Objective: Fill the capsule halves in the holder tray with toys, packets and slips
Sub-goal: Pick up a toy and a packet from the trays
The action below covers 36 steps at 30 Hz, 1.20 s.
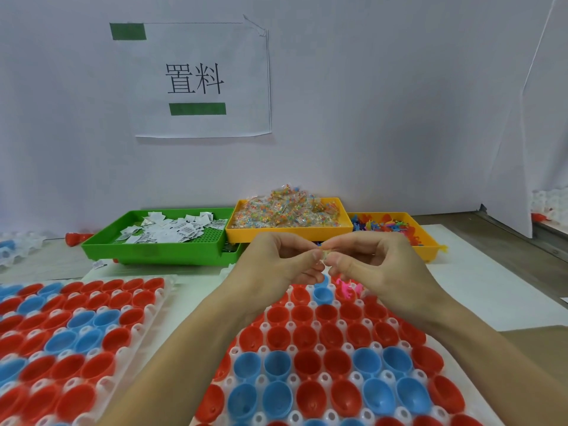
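Lying at the far left of the desk, a second holder tray of red and blue capsule halves is seen, cut off by the frame edge. Behind it a green tray of white paper slips is set against the wall, under a taped sheet of paper printed with two characters. Beside the green tray, a yellow tray heaped with clear packets of coloured beads is placed, and further right another yellow tray of coloured plastic toys.

In front, the left hand and right hand are raised together above the far edge of the near holder tray — a small clear packet is pinched between the thumbs and fingertips of both. Below them, red and blue capsule halves are seated open side up in the tray; a pink toy is seen in one half at the far row.
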{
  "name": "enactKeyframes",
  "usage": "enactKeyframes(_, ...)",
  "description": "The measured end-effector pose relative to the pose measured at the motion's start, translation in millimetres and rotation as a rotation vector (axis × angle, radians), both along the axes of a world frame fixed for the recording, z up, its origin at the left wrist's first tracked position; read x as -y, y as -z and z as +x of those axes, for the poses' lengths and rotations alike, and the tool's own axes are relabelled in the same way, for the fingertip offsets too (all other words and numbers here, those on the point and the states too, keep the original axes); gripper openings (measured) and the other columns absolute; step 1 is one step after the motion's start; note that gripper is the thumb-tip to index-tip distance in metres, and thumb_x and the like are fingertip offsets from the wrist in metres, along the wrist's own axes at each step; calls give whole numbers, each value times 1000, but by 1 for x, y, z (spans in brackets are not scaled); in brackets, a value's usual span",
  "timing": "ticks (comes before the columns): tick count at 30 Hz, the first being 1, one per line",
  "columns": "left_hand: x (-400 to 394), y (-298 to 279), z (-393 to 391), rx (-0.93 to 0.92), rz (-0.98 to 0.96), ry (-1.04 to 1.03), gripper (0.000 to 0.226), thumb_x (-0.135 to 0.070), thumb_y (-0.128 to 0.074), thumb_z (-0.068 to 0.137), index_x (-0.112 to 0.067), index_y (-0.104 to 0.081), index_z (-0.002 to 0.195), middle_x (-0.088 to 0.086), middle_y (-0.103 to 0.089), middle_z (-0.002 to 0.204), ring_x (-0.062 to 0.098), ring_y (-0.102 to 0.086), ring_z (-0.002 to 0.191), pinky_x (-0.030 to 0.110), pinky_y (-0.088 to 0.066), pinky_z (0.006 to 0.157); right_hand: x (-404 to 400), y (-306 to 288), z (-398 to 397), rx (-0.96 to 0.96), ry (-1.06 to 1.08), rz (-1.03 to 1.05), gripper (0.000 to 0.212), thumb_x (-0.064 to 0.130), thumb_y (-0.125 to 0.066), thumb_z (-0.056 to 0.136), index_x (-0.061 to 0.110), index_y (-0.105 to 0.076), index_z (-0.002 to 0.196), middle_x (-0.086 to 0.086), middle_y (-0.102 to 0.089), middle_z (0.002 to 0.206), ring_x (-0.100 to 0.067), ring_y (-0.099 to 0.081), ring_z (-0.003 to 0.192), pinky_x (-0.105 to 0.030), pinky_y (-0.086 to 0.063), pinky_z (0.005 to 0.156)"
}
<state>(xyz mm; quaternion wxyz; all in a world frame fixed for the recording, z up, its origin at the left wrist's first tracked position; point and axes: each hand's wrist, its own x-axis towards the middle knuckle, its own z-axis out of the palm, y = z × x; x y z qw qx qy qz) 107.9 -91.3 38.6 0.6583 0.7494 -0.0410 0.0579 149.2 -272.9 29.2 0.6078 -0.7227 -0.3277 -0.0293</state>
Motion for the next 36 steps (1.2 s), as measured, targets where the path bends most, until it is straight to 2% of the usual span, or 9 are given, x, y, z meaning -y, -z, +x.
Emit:
enactKeyframes(8, 2, 3, 3, 82, 187, -11, 6, -6, -75, 84, -8, -70, 86, 9, -75, 74, 15, -70, 64, 23, -53, 61, 3, 4, 7, 34, 104, -100, 13, 11, -76, 85, 22, -78, 91, 12, -77, 85, -3, -72, 83, -13, -55, 72)
enactKeyframes(14, -8, 4, 4, 83, 400, -118, 9, -21, -77, 84, -22, -71, 91, -2, -75, 82, 9, -69, 72, 26, -55, 70, 11, 5, 16, 264, 280, -349, 23, 9, -76, 85, 30, -77, 78, 20, -71, 71, 6, -65, 79, -4, -46, 67)
enactKeyframes(16, -17, 1, 4, 80, 377, -148, 9, -17, -75, 86, -21, -70, 93, 3, -75, 84, 11, -65, 70, 24, -53, 66, 16, 7, 19, 317, 297, -446, 30, 8, -75, 86, 36, -75, 77, 24, -68, 74, 7, -65, 79, -3, -44, 67)
enactKeyframes(19, -32, -3, 4, 76, 346, -209, 9, -13, -72, 88, -19, -69, 93, 5, -75, 80, 18, -66, 69, 19, -51, 60, 17, 11, 22, 377, 278, -549, 25, 7, -73, 86, 31, -79, 82, 31, -62, 71, 12, -60, 88, -1, -42, 72)
enactKeyframes(22, -45, -3, 3, 83, 380, -273, 7, -16, -71, 89, -21, -69, 93, 4, -75, 78, 23, -68, 72, 34, -54, 68, 15, 14, 23, 422, 259, -628, 19, 12, -72, 88, 30, -80, 87, 35, -56, 70, 15, -56, 90, -4, -40, 66)
enactKeyframes(26, -53, -3, 3, 92, 381, -319, 8, -16, -69, 90, -24, -68, 90, 6, -75, 79, 34, -66, 78, 50, -54, 74, 15, 15, 24, 429, 238, -657, 19, 15, -71, 89, 31, -80, 88, 34, -57, 74, 9, -54, 88, -8, -35, 69)
enactKeyframes(29, -55, -3, 3, 90, 383, -331, 10, -17, -69, 90, -26, -68, 88, 5, -75, 78, 35, -67, 84, 52, -55, 75, 16, 14, 24, 421, 205, -661, 21, 13, -71, 89, 32, -80, 88, 29, -62, 76, 5, -55, 87, -10, -36, 70)
enactKeyframes(33, -56, -4, 2, 89, 393, -339, 10, -16, -68, 91, -26, -68, 89, 4, -75, 78, 33, -68, 81, 53, -55, 73, 16, 14, 23, 398, 172, -680, 24, 11, -67, 91, 32, -79, 87, 25, -66, 84, 4, -56, 85, -18, -42, 90)
enactKeyframes(36, -55, -5, 2, 99, 408, -330, 9, -15, -68, 91, -24, -69, 91, 5, -75, 78, 27, -66, 73, 50, -55, 72, 16, 14, 23, 394, 180, -698, 25, 10, -66, 92, 32, -79, 89, 30, -60, 81, 5, -54, 87, -16, -42, 84)
